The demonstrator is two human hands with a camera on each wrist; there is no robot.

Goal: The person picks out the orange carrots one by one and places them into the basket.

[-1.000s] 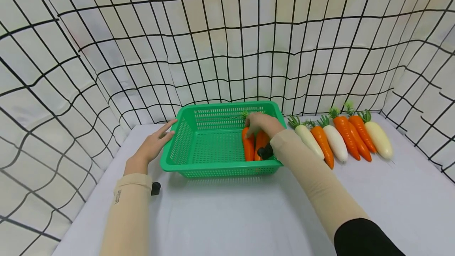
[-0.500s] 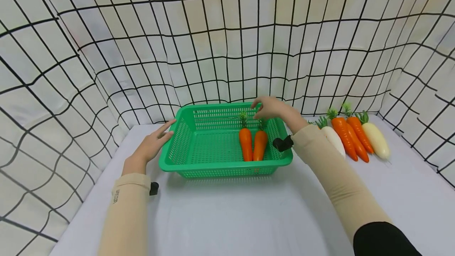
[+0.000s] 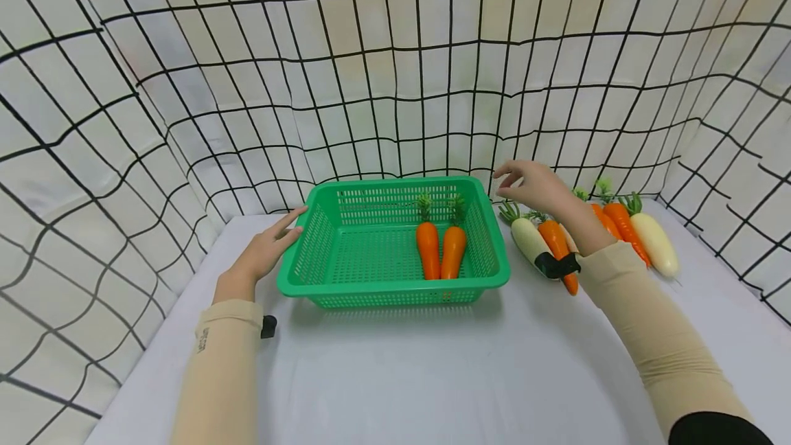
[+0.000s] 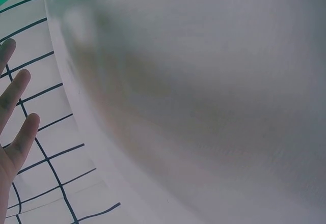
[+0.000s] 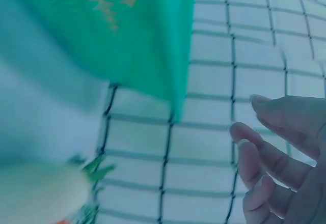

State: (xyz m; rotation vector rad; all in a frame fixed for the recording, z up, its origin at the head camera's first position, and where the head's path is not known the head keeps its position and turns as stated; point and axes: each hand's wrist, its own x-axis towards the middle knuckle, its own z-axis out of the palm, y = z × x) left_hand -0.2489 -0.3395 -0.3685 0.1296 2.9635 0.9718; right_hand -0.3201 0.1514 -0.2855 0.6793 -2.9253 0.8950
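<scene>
Green basket [image 3: 383,289] holds two carrots [image 3: 454,251] at right, both released: the right hand [image 3: 536,185], loosely curled and empty, has withdrawn toward the nearest radish [image 3: 530,242]; the left hand [image 3: 261,257], fingers spread, rests at its left side.

Table [image 3: 383,376], white-covered; on it, one green perforated plastic basket [image 3: 395,288], upright; to its right, a row, tops toward the mesh: white radish [image 3: 530,240] nearest the basket; carrot [image 3: 553,239] beside it; further carrots [image 3: 627,224], partly hidden; cream-coloured radish [image 3: 656,244] at the end.
</scene>
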